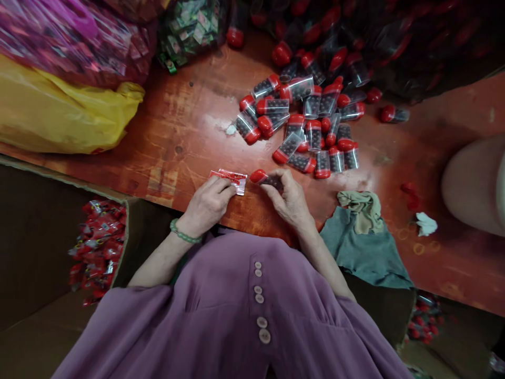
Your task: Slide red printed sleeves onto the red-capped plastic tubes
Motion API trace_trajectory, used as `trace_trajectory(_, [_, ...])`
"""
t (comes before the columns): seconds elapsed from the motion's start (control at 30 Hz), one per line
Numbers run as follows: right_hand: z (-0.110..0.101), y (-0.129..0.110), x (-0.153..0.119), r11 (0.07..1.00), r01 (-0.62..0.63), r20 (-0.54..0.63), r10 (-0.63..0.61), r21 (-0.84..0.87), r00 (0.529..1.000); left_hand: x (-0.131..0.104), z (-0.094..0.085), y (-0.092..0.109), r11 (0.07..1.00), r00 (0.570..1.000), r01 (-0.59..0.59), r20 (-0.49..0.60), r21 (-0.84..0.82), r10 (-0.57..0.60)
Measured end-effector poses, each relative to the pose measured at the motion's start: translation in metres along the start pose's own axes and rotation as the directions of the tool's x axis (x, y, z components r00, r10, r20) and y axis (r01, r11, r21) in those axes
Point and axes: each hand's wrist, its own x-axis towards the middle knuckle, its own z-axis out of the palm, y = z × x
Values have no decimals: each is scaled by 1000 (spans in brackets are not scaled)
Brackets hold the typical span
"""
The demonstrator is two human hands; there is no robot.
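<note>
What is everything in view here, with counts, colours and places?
small bottles: a few dozen, clear with red caps and dark contents, heaped on the table's far middle
table: one, reddish-brown, worn
yellow bag: one, far left on the table
pink bag: one, behind the yellow bag
box: one, brown cardboard, left of the person, holding red packets
cloths: grey-green and tan, at the table edge on the right
shirt: one, purple, buttoned
bracelet: one, green beads, left wrist
left hand: holds a red and clear packet
right hand: holds one red-capped bottle
</note>
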Motion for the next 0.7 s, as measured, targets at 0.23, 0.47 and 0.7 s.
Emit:
trace_trajectory(0.23, [11, -6, -4, 998, 70, 27, -71, 1, 997, -4, 9, -3, 994, 993, 74, -81, -77, -80])
trace_trajectory(0.47, [30, -7, 5, 972, 29, 172, 12, -233, 985, -4, 1, -4, 983, 945, 132, -283, -129, -164])
trace_trajectory(0.7, [21, 2, 12, 710, -218, 92, 213, 670, 973, -1, -2, -6, 971, 911, 212, -339, -109, -237])
